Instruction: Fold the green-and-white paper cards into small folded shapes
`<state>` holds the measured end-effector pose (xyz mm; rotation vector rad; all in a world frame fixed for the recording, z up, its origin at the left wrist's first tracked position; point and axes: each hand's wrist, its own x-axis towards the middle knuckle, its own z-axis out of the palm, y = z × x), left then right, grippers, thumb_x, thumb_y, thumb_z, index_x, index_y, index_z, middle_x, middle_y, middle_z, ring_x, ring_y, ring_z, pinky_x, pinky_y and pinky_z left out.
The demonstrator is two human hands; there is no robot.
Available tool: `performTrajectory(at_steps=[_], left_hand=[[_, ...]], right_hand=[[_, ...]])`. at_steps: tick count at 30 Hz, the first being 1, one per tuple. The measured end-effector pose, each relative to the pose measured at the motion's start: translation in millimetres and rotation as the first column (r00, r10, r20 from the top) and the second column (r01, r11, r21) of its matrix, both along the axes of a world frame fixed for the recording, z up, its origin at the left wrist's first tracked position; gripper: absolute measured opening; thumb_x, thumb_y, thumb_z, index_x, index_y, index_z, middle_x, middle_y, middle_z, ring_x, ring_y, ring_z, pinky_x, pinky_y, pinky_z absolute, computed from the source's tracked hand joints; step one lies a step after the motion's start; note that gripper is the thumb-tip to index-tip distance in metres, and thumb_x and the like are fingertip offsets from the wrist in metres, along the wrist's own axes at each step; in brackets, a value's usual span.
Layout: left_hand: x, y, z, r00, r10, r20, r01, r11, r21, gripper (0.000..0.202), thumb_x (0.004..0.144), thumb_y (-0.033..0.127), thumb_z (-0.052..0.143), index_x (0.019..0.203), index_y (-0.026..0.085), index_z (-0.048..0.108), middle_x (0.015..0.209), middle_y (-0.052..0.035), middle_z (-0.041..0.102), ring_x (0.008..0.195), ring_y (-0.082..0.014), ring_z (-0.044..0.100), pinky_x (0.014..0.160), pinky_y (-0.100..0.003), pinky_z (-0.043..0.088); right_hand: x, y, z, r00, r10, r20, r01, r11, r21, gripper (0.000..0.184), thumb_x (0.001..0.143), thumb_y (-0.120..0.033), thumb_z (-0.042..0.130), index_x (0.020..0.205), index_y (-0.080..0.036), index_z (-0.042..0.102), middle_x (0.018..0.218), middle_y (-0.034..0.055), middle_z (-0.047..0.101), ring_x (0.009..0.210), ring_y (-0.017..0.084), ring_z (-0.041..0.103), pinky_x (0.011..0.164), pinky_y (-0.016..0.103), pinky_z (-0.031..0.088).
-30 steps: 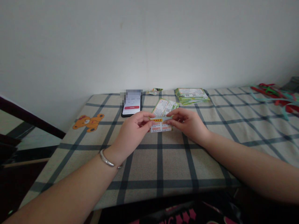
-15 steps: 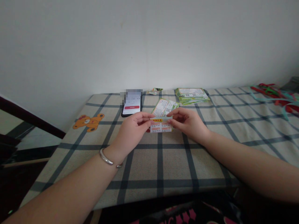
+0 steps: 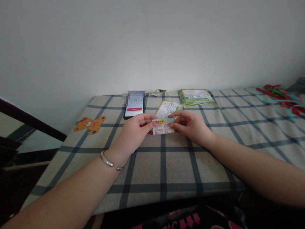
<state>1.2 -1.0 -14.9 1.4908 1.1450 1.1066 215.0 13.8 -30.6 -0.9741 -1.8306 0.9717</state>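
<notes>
On a grey-and-beige checked cloth (image 3: 176, 168) before a pale wall (image 3: 152, 44) lie a smartphone (image 3: 134, 109) with a red bar on its lit screen, a flat orange cartoon bear (image 3: 90, 125) to its left and, well apart at far right, a tangle of red, green and pale-blue ribbons (image 3: 283, 97).

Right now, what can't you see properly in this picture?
In the head view:
Printed paper between the left hand and right hand: small writing too tiny to read; its back faces away.
Loose card behind it: near end hidden by the printed paper and right hand.
Phone: blocky squares cover part of its upper screen.
Dark thing at far right: cut off by the picture's edge, so I can't tell what it is.
</notes>
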Motion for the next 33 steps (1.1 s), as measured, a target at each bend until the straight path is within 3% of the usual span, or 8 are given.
performTrajectory(at_steps=[7, 12, 16, 24, 33], left_hand=[[-0.1, -0.5, -2.2, 0.999, -0.035, 0.023, 0.034, 0.999, 0.021, 0.023, 0.081, 0.024, 0.064, 0.102, 0.016, 0.061, 0.086, -0.003, 0.073, 0.072, -0.0135, 0.069, 0.062, -0.024, 0.057], [0.3, -3.0, 0.1, 0.996, -0.073, -0.051, 0.067, 0.992, -0.105, 0.024, 0.09, 0.036, 0.055, 0.101, 0.016, 0.061, 0.079, -0.004, 0.071, 0.056, -0.0119, 0.067, 0.044, -0.018, 0.048], [0.4, -2.9, 1.4, 0.994, -0.089, -0.064, 0.083, 0.993, -0.087, 0.016, 0.087, 0.029, 0.058, 0.094, 0.015, 0.062, 0.079, -0.0039, 0.072, 0.059, -0.0117, 0.068, 0.05, -0.019, 0.051], [-0.7, -1.8, -1.2, 0.995, -0.064, -0.08, 0.066, 0.998, 0.02, 0.019, 0.085, 0.027, 0.061, 0.101, 0.016, 0.059, 0.086, -0.0038, 0.073, 0.061, -0.0104, 0.067, 0.053, -0.018, 0.053], [-0.4, -3.3, 0.0, 0.995, -0.007, -0.103, 0.019, 0.994, 0.111, 0.016, 0.085, 0.025, 0.061, 0.098, 0.016, 0.055, 0.084, -0.0039, 0.074, 0.055, -0.0089, 0.062, 0.048, -0.018, 0.051]], right_hand=[[0.1, 0.4, -0.7, 0.999, -0.035, -0.004, 0.035, 0.998, 0.06, 0.029, 0.081, -0.03, 0.068, 0.107, -0.018, 0.065, 0.064, -0.0041, 0.056, 0.056, 0.009, 0.053, 0.053, 0.024, 0.044], [0.2, -1.7, 0.5, 0.999, -0.044, 0.007, 0.042, 0.989, 0.14, 0.026, 0.082, -0.029, 0.067, 0.106, -0.019, 0.065, 0.066, -0.0037, 0.056, 0.059, 0.009, 0.053, 0.054, 0.024, 0.044], [0.2, -2.1, 2.1, 0.997, -0.061, 0.039, 0.054, 0.984, 0.169, 0.025, 0.082, -0.026, 0.067, 0.106, -0.018, 0.065, 0.069, -0.0025, 0.06, 0.06, 0.01, 0.055, 0.056, 0.024, 0.045], [-1.7, -1.2, 3.7, 0.994, -0.088, 0.064, 0.078, 0.986, 0.148, 0.029, 0.081, -0.026, 0.067, 0.109, -0.018, 0.066, 0.07, -0.0022, 0.06, 0.059, 0.009, 0.054, 0.055, 0.024, 0.045], [-3.3, -1.1, 3.6, 0.996, -0.087, 0.018, 0.085, 0.992, 0.095, 0.035, 0.082, -0.03, 0.066, 0.114, -0.017, 0.067, 0.067, -0.0018, 0.058, 0.058, 0.01, 0.052, 0.055, 0.026, 0.044]])
